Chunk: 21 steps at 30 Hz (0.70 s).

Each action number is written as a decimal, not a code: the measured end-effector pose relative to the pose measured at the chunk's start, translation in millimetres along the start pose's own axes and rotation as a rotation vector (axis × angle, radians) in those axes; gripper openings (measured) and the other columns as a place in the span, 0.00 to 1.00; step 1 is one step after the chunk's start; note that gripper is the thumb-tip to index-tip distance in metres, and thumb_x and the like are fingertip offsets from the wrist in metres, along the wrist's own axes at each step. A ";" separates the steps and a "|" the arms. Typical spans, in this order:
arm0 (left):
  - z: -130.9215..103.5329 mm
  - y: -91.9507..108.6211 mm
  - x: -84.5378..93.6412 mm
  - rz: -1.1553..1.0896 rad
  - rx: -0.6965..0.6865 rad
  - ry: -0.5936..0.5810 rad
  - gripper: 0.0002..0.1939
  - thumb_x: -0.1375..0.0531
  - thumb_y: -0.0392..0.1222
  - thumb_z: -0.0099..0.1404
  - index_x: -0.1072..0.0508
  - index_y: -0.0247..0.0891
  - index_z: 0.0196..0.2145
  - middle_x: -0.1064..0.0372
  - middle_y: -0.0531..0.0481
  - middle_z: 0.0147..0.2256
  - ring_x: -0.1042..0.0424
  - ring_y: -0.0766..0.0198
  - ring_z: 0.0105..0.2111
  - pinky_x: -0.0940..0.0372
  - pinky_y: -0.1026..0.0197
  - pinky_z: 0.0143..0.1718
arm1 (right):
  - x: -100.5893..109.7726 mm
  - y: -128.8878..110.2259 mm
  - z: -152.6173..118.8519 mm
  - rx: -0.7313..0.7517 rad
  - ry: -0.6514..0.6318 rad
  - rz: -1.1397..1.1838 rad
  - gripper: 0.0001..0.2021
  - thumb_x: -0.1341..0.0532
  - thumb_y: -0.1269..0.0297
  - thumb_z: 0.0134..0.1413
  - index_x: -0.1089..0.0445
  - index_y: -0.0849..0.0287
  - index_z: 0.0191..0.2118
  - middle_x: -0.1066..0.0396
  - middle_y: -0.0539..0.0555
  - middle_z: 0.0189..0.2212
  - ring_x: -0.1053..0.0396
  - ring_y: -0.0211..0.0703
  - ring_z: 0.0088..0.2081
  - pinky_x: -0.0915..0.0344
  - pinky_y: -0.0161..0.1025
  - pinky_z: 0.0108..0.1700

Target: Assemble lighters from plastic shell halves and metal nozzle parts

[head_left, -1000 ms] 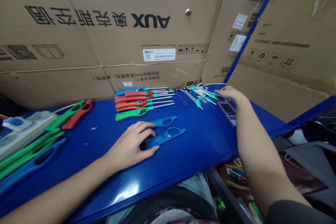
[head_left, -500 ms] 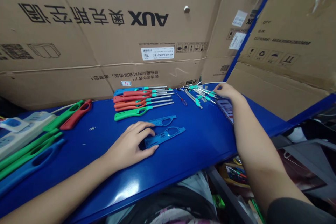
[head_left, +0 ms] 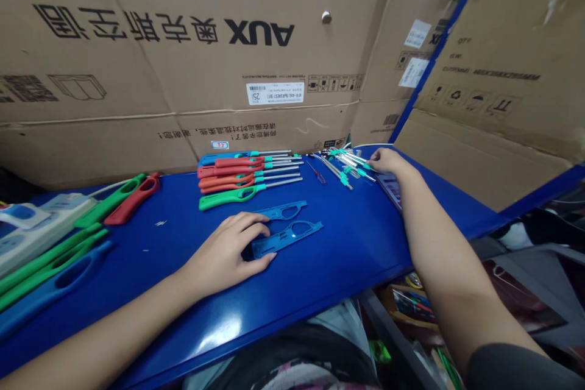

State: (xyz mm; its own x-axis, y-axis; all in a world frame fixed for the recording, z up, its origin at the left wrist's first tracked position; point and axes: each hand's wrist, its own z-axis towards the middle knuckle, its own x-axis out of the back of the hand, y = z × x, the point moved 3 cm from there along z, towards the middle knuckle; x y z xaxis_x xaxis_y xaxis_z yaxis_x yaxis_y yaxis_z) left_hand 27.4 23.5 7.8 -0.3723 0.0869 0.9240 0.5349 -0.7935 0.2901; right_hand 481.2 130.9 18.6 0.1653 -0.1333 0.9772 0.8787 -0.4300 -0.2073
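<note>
two contacts: holding a blue casing (head_left: 283, 244) with left hand (head_left: 228, 253), likely for steadiness; touching rods (head_left: 333, 169) with right hand (head_left: 390, 161), cannot tell whether gripping.

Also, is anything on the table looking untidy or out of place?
Small pale slivers lie loose on the table, beyond the left forearm. The metal tubes beside the right hand lie jumbled, unlike the lined-up lighters.
</note>
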 end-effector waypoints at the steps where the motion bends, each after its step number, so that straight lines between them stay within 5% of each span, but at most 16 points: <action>1: 0.1 0.1 0.1 -0.002 0.001 0.001 0.15 0.40 0.54 0.66 0.27 0.43 0.44 0.31 0.44 0.55 0.33 0.50 0.55 0.36 0.45 0.56 | -0.3 -1.6 -0.5 0.016 -0.010 0.004 0.13 0.35 0.61 0.53 0.26 0.59 0.44 0.24 0.60 0.42 0.27 0.49 0.42 0.34 0.39 0.42; 14: 0.8 -0.4 -0.1 -0.007 0.000 0.004 0.15 0.40 0.54 0.66 0.27 0.43 0.44 0.31 0.44 0.55 0.32 0.49 0.55 0.37 0.45 0.56 | 8.0 -18.4 -14.2 0.045 -0.065 0.011 0.07 0.36 0.61 0.53 0.31 0.58 0.36 0.26 0.59 0.37 0.30 0.47 0.38 0.38 0.37 0.36; 21: -0.1 -0.3 0.0 0.005 0.006 -0.004 0.15 0.40 0.55 0.66 0.28 0.43 0.44 0.32 0.45 0.55 0.33 0.50 0.55 0.37 0.45 0.56 | 28.1 -6.3 -37.1 0.070 -0.254 0.150 0.09 0.37 0.60 0.54 0.36 0.57 0.29 0.31 0.51 0.27 0.36 0.40 0.29 0.39 0.35 0.30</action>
State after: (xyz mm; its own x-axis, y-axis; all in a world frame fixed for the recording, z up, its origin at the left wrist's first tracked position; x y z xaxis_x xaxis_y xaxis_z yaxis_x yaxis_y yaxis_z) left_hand 27.1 23.7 7.7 -0.3662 0.0852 0.9266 0.5411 -0.7906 0.2865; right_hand 463.7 96.7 45.6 0.3944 0.0407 0.9181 0.8635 -0.3583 -0.3550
